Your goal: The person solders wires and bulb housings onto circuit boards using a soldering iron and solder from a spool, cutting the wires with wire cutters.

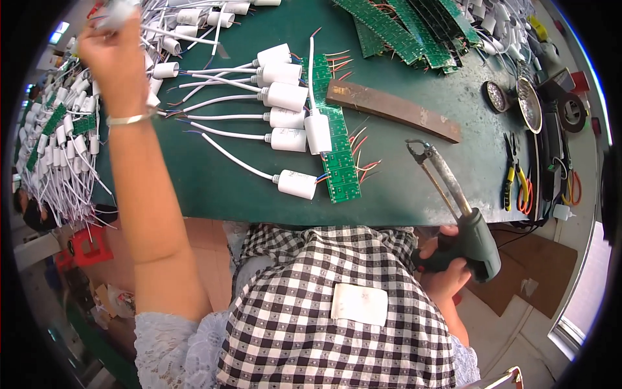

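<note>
Your right hand [447, 275] is closed around the handle of the dark green soldering gun [478, 243] at near right, its barrel reaching over the table [227, 185]. Your left hand [113, 55] is at far left, beside a blurred white object [121, 14]; whether it grips this cannot be told. At mid-table lies the green circuit board strip [341, 172], corded white cylinders [285, 96] along its left side and one lying across it. A metal bar [395, 111] lies rightward, its left end overlapping the strip.
</note>
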{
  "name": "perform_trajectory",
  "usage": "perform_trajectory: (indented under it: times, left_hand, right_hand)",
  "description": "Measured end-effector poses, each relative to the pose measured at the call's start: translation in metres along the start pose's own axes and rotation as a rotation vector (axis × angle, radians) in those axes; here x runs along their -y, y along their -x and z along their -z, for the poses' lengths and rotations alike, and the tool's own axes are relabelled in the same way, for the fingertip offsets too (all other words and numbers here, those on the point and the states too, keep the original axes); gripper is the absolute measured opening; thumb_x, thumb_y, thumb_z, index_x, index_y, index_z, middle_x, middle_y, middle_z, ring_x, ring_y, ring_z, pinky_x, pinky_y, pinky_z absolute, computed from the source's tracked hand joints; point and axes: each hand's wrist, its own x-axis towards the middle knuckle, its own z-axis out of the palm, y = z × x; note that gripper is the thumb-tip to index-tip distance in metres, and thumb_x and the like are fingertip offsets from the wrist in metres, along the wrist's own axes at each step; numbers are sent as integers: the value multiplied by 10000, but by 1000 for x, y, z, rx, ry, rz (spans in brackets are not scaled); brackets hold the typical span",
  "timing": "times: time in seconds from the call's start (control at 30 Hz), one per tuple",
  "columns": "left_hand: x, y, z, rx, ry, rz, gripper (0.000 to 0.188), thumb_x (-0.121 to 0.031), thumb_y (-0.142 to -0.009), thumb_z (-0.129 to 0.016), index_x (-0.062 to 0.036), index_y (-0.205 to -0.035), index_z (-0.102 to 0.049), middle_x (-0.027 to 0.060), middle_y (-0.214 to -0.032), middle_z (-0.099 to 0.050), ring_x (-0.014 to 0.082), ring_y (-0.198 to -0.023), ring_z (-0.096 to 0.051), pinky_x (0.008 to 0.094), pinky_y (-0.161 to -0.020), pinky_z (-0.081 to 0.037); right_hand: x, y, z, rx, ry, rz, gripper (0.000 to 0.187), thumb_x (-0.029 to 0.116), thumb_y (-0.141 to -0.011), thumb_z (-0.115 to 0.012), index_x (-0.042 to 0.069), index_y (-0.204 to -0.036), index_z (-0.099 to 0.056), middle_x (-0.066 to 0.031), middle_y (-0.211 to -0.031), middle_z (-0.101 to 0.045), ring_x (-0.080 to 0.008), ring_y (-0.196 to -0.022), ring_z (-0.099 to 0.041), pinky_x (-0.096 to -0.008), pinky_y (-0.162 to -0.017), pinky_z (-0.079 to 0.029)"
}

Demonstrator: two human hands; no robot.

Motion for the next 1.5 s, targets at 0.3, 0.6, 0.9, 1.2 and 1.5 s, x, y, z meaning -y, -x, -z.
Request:
perform_trajectory:
  times: [0.3,0.6,0.9,1.2,1.5]
  left_hand:
    - [-192,148,-10,1453,-250,161,379,-57,-646,-682,-46,-1010,-574,70,-1068,-621,283,-922,-604,374,-754,-508]
    - [-181,207,-30,1152,-362,106,284,-10,-713,-658,-49,-980,-569,139,-1359,-519,373,-1282,-452,466,-989,-424]
    - [-184,200,-63,971,-363,39,327,-85,-763,-679,-74,-1068,-560,101,-1047,-589,310,-804,-610,409,-651,-494]
    - [-172,206,-62,908,-266,103,136,-106,-801,-659,-55,-909,-593,75,-851,-622,284,-741,-595,391,-648,-439]
    - [-188,218,-71,885,-478,118,97,-104,-737,-678,-125,-823,-638,56,-1153,-554,280,-1063,-450,429,-897,-286]
  right_hand:
    - [-6,-1,-7,-2,-92,-48,717,638,-847,-569,-29,-1107,-538,-75,-692,-566,-148,-585,-542,-257,-547,-405]
    - [-8,-4,5,-61,-124,2,643,579,-898,-536,-20,-1128,-508,-81,-682,-559,-153,-597,-545,-272,-539,-435]
    - [-10,7,20,-60,-141,-5,643,586,-890,-544,-5,-1138,-502,-80,-630,-551,-190,-583,-527,-325,-560,-450]
    - [-2,7,13,168,-74,-33,702,642,-850,-554,-3,-1127,-532,-60,-627,-558,-183,-613,-524,-310,-630,-408]
    - [0,17,19,201,-56,-93,724,665,-831,-562,1,-1119,-554,-65,-655,-562,-153,-604,-514,-268,-564,-374]
